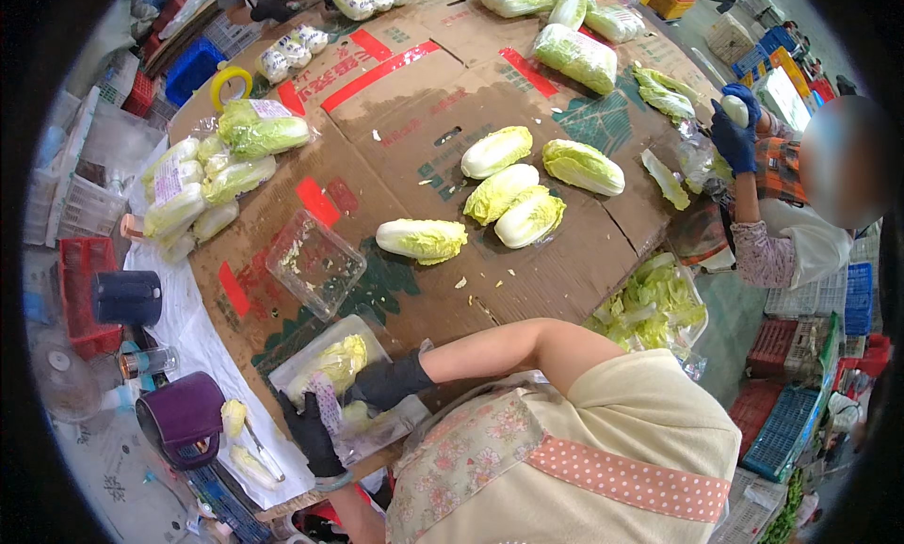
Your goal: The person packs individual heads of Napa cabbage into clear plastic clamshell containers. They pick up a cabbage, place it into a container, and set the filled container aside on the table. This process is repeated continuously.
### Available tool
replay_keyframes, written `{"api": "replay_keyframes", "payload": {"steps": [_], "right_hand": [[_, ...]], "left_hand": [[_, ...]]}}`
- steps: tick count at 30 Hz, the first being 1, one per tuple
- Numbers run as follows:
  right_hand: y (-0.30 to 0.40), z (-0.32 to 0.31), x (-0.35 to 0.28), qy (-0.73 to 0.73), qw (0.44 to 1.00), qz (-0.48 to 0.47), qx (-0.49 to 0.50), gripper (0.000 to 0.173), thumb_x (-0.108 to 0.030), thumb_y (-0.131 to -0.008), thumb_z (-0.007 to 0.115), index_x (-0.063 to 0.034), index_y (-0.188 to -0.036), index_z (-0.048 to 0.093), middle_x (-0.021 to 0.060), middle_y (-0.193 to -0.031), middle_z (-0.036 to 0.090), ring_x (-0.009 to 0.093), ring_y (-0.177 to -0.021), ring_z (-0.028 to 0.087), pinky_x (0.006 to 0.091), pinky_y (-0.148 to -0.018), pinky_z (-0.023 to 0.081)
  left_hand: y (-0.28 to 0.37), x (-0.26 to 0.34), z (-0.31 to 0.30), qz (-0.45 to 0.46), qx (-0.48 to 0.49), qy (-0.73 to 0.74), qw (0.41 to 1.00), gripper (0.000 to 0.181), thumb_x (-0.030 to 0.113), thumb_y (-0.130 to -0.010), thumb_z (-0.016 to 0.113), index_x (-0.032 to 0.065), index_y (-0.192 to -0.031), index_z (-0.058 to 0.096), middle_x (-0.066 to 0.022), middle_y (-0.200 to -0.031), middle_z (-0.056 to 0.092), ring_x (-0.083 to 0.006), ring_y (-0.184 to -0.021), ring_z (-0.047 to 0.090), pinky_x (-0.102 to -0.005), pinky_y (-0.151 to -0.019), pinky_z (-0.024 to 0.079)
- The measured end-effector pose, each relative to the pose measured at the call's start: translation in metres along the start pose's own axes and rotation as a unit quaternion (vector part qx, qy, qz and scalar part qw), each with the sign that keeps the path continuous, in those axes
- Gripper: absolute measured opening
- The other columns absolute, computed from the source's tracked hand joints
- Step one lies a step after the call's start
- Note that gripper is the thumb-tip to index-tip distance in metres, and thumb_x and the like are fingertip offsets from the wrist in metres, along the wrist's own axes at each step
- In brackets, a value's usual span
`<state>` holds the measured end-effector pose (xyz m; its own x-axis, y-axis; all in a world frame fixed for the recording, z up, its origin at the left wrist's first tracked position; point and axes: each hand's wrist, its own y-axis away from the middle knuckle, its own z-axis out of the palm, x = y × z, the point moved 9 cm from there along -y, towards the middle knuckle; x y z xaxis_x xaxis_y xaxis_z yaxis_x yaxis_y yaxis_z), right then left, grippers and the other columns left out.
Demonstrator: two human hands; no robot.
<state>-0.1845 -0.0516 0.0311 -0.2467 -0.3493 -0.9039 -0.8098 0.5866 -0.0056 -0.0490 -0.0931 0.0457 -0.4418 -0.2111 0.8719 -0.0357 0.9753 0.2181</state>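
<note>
On a stack of clear plastic bags [364, 326] at the table's near edge lies a small napa cabbage [341, 361]. My left hand [311, 431], in a black glove, is at the near left side of the cabbage, against a printed plastic bag [328, 410]. My right hand [392, 382], also black-gloved, is at the cabbage's right side, partly over the plastic. Whether either hand grips the cabbage or only the film cannot be told. Beyond them are a clear plastic tray [316, 262] with leaf scraps and several bare cabbages [422, 240].
Bagged cabbages [240, 180] and yellow tape [231, 85] are at the left. A purple mug [181, 418] and a knife [263, 449] lie near the left edge. At the right, a co-worker's gloved hands [734, 131] hold a cabbage; a bin of trimmed leaves [653, 304] stands below the table edge.
</note>
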Motion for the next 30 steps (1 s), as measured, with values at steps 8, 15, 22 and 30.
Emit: {"api": "replay_keyframes", "payload": {"steps": [8,15,22,30], "right_hand": [[0.006,0.003,-0.021,0.008,0.996,-0.087,0.025,0.045,-0.013,-0.066,0.062,-0.0049,-0.11,0.054,0.0178,-0.106,0.057,0.033,-0.099,0.054,0.0392,-0.085,0.043],[0.128,-0.143,-0.011,0.044,0.966,-0.011,0.253,0.046,-0.018,-0.08,0.059,-0.0005,-0.121,0.046,0.0194,-0.114,0.054,0.026,-0.104,0.053,0.0341,-0.089,0.041],[0.398,-0.306,0.088,0.411,0.75,0.477,0.202,0.066,-0.034,-0.064,0.072,-0.006,-0.119,0.05,0.0214,-0.088,0.06,0.037,-0.086,0.057,0.043,-0.071,0.046],[0.277,-0.349,-0.07,0.241,0.854,0.183,0.424,0.066,-0.008,-0.067,0.075,-0.0083,-0.126,0.046,0.0104,-0.103,0.06,0.018,-0.092,0.058,0.0331,-0.083,0.047]], "left_hand": [[0.005,-0.013,-0.001,-0.003,0.03,0.042,0.999,0.054,0.01,-0.086,0.055,-0.0019,-0.134,0.032,-0.0157,-0.13,0.041,-0.0216,-0.109,0.047,-0.0306,-0.093,0.038],[0.008,-0.02,0.002,0.036,0.147,0.028,0.988,0.046,0.015,-0.086,0.056,-0.003,-0.127,0.043,-0.0177,-0.125,0.046,-0.0237,-0.111,0.046,-0.0323,-0.095,0.035],[0.017,0.009,-0.001,0.084,0.226,-0.097,0.966,0.042,0.015,-0.084,0.059,0.0006,-0.123,0.049,-0.0155,-0.119,0.049,-0.0252,-0.108,0.047,-0.0341,-0.092,0.038],[0.016,-0.032,-0.007,-0.051,0.204,-0.028,0.977,0.06,0.03,-0.08,0.064,-0.0026,-0.126,0.043,-0.0188,-0.117,0.053,-0.025,-0.095,0.053,-0.0322,-0.084,0.041]]}}
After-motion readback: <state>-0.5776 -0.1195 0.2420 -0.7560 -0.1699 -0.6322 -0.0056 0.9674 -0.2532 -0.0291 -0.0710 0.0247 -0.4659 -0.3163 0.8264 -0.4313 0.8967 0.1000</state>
